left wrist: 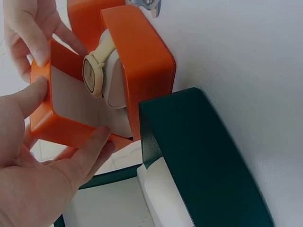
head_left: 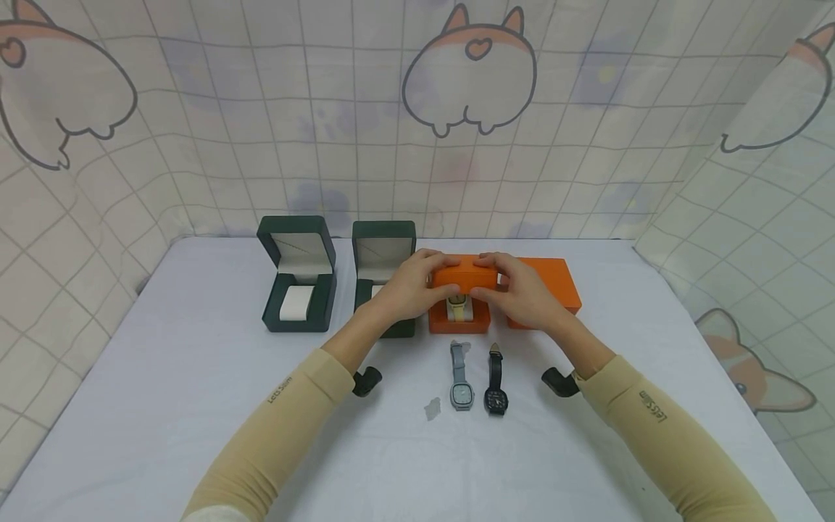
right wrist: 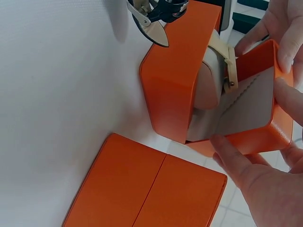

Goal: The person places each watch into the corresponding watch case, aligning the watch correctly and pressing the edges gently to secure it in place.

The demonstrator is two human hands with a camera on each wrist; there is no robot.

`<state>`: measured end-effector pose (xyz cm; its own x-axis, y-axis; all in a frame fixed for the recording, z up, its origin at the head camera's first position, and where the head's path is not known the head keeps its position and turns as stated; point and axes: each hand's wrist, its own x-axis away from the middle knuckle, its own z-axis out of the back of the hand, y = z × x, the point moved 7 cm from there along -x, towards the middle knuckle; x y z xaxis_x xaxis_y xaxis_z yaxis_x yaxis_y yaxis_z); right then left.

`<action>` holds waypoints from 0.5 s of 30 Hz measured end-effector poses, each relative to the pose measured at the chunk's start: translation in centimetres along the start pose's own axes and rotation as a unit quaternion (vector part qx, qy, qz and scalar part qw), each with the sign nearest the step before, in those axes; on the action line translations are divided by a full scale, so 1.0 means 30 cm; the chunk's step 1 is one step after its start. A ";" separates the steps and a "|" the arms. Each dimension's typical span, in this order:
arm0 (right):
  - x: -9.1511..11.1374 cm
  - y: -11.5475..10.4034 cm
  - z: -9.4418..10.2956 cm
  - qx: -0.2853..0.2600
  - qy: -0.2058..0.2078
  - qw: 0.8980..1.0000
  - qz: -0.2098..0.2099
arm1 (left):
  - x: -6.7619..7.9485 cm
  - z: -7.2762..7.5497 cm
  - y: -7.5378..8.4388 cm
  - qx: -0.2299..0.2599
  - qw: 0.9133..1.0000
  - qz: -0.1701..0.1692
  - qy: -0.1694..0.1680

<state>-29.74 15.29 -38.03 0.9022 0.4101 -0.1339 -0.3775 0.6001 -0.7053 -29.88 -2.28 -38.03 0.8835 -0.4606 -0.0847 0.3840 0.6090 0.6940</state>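
Note:
An orange watch box (head_left: pixel 459 326) stands at the middle back of the table, its lid (head_left: pixel 464 278) partly raised. Inside it a cream-yellow watch (left wrist: pixel 97 71) is wrapped round a pale cushion (left wrist: pixel 114 82). My left hand (head_left: pixel 417 284) grips the left side of the lid, thumb at the front edge and fingers over the top. Holding the lid's right side the same way is my right hand (head_left: pixel 518 290). In front of the box lie a grey-blue watch (head_left: pixel 461 384) and a black watch (head_left: pixel 496 388), straps stretched away from me.
Two green watch boxes stand open to the left, one with a white cushion (head_left: pixel 296 303), the nearer one (head_left: pixel 385 235) partly behind my left hand. A closed orange box (head_left: pixel 554 283) sits at the right. Patterned cloth (head_left: pixel 365 145) hangs behind the table.

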 end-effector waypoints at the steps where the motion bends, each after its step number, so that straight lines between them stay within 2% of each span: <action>1: 0.000 0.000 0.000 -0.001 0.000 1.000 0.000 | 0.000 0.000 0.000 -0.001 1.000 -0.001 0.001; 15: 0.004 -0.002 0.003 -0.003 -0.001 1.000 -0.006 | 0.001 0.003 0.005 -0.004 1.000 -0.008 0.005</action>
<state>-29.64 15.37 -37.95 0.9066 0.4035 -0.1238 -0.3647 0.6014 -0.7109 -29.82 -2.27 -37.87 0.8800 -0.4636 -0.1035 0.4003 0.6066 0.6869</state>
